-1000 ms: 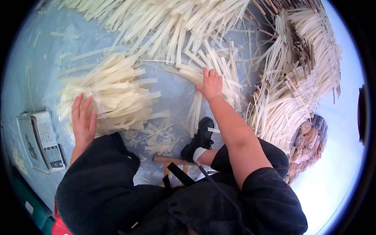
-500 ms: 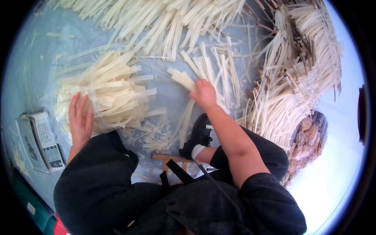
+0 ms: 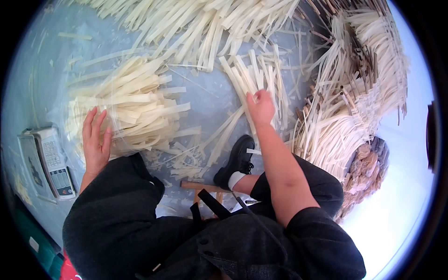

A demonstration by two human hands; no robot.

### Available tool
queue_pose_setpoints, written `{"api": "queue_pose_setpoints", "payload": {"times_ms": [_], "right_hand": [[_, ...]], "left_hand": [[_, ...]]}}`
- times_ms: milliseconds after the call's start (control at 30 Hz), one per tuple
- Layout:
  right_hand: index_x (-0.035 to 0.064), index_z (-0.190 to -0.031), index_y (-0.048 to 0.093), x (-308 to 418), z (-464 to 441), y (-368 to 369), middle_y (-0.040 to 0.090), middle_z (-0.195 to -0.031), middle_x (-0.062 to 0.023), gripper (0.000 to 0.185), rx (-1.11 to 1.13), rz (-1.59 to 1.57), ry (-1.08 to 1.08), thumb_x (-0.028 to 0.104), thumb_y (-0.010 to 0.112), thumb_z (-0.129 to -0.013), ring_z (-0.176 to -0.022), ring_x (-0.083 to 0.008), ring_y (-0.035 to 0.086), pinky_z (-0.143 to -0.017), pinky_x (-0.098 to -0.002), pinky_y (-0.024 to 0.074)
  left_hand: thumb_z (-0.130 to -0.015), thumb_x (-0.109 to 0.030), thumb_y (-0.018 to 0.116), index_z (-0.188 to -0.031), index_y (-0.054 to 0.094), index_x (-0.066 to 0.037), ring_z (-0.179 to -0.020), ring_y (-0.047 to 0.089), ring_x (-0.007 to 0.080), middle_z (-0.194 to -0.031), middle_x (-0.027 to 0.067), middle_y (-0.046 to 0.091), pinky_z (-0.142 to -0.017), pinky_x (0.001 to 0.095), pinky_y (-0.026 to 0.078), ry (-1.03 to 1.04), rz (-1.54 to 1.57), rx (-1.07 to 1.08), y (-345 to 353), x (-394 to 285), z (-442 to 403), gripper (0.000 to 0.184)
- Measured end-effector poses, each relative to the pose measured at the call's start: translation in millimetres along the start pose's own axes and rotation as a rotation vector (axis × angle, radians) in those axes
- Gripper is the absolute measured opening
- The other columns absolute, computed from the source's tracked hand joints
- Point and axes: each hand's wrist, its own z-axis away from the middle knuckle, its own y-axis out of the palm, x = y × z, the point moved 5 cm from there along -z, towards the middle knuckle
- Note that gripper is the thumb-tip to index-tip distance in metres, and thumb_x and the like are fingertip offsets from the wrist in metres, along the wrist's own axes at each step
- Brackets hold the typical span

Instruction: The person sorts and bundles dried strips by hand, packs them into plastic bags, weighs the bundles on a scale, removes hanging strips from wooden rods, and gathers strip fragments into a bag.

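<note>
My left hand [image 3: 96, 140] rests on the near left side of a clear plastic bag [image 3: 70, 133], its fingers spread. Inside the bag lies a thick bundle of pale, flat dried strips [image 3: 140, 109] that look like wide noodles, their ends fanning out to the right. My right hand [image 3: 262, 109] is over a smaller loose pile of the same strips [image 3: 240, 77] on the floor. Its fingers are curled in, slightly blurred. Whether a strip is between them is hidden.
A digital scale [image 3: 49, 163] stands at the left. More strips [image 3: 186, 28] lie along the top; others hang in rows with thin sticks [image 3: 345, 100] at the right. Broken bits [image 3: 186, 163] litter the floor near my shoe [image 3: 238, 161]. A wooden stool [image 3: 203, 186] is below me.
My right hand has moved right, to the loose pile. The strips it held, pointing up and left, no longer show in it. My left hand has stayed nearly in place.
</note>
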Motion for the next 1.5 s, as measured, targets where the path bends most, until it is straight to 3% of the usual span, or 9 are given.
{"api": "queue_pose_setpoints", "payload": {"times_ms": [167,600,700,767,900,1133,1233,1367,1500], "right_hand": [[0.0007,-0.078,0.057,-15.9,45.3,66.7,0.065,-0.079,-0.0180,0.042,0.138,0.000,0.167,0.038,0.074,-0.073,-0.082,-0.0320,0.065,-0.074,-0.0377,0.0504],[0.0044,-0.088,0.055,-11.7,24.8,72.4,0.055,-0.065,-0.0055,0.024,0.338,-0.858,0.694,0.020,0.067,-0.074,-0.053,-0.0159,0.053,-0.047,-0.0280,0.0408],[0.0048,-0.097,0.053,-17.3,13.3,51.3,0.052,-0.063,-0.0054,0.025,0.495,-1.131,0.798,0.020,0.058,-0.079,-0.048,-0.0143,0.047,-0.043,-0.0262,0.0368],[0.0049,-0.092,0.053,-43.4,-2.6,51.9,0.054,-0.064,-0.0081,0.021,1.013,-1.241,0.951,0.022,0.054,-0.080,-0.047,-0.0206,0.049,-0.046,-0.0348,0.0416],[0.0015,-0.093,0.055,-20.8,32.7,-2.5,0.052,-0.061,-0.0072,0.024,1.004,-0.372,0.453,0.021,0.056,-0.079,-0.045,-0.0183,0.047,-0.045,-0.0345,0.0408],[0.0019,-0.102,0.056,-15.2,30.9,-9.0,0.053,-0.061,-0.0063,0.025,0.670,-0.069,-0.009,0.023,0.053,-0.089,-0.046,-0.0170,0.050,-0.044,-0.0312,0.0433],[0.0027,-0.100,0.056,-20.1,47.4,7.1,0.056,-0.066,-0.0075,0.027,1.075,-0.356,0.317,0.027,0.054,-0.086,-0.054,-0.0181,0.057,-0.049,-0.0335,0.0487],[0.0034,-0.103,0.055,-9.8,62.3,-5.7,0.057,-0.068,-0.0069,0.030,1.063,-0.794,0.445,0.030,0.051,-0.091,-0.056,-0.0185,0.060,-0.048,-0.0338,0.0495],[0.0066,-0.100,0.054,-47.1,29.6,4.9,0.056,-0.075,-0.0066,0.038,0.993,-0.073,-0.041,0.043,0.044,-0.096,-0.055,-0.0151,0.055,-0.048,-0.0307,0.0477]], "left_hand": [[-0.090,-0.009,0.056,-0.130,0.053,-0.007,-0.133,0.037,0.0344,-0.142,0.0155,0.041,-0.109,0.0411,0.030,0.014,0.017,-0.014,0.6,0.5,-1.1,0.040],[-0.090,-0.009,0.058,-0.130,0.053,-0.009,-0.132,0.038,0.0338,-0.141,0.0158,0.042,-0.108,0.0404,0.032,0.018,0.039,-0.034,-1.4,6.0,1.9,0.041],[-0.089,-0.009,0.058,-0.130,0.053,-0.009,-0.132,0.039,0.0340,-0.140,0.0160,0.043,-0.108,0.0405,0.032,0.006,0.052,-0.037,-0.4,7.6,1.8,0.041],[-0.089,-0.009,0.058,-0.130,0.053,-0.009,-0.131,0.039,0.0342,-0.140,0.0161,0.044,-0.108,0.0408,0.032,0.042,0.037,-0.050,-1.0,7.9,2.5,0.041],[-0.089,-0.009,0.058,-0.130,0.054,-0.009,-0.131,0.039,0.0343,-0.139,0.0159,0.044,-0.108,0.0410,0.032,0.039,0.038,-0.052,-2.2,8.2,1.6,0.041],[-0.089,-0.010,0.058,-0.130,0.054,-0.010,-0.131,0.039,0.0344,-0.140,0.0151,0.044,-0.109,0.0412,0.032,0.030,0.046,-0.036,-0.5,10.3,2.4,0.041],[-0.089,-0.011,0.058,-0.130,0.053,-0.010,-0.132,0.039,0.0344,-0.140,0.0147,0.044,-0.109,0.0414,0.031,0.028,0.033,-0.020,-2.2,10.6,2.5,0.042],[-0.089,-0.011,0.059,-0.131,0.053,-0.010,-0.132,0.038,0.0341,-0.140,0.0144,0.044,-0.109,0.0414,0.031,0.024,0.034,-0.021,0.7,11.9,2.9,0.042],[-0.089,-0.011,0.059,-0.131,0.053,-0.010,-0.132,0.038,0.0339,-0.140,0.0144,0.044,-0.109,0.0413,0.031,0.024,0.028,-0.012,0.9,12.1,3.3,0.042]]}}
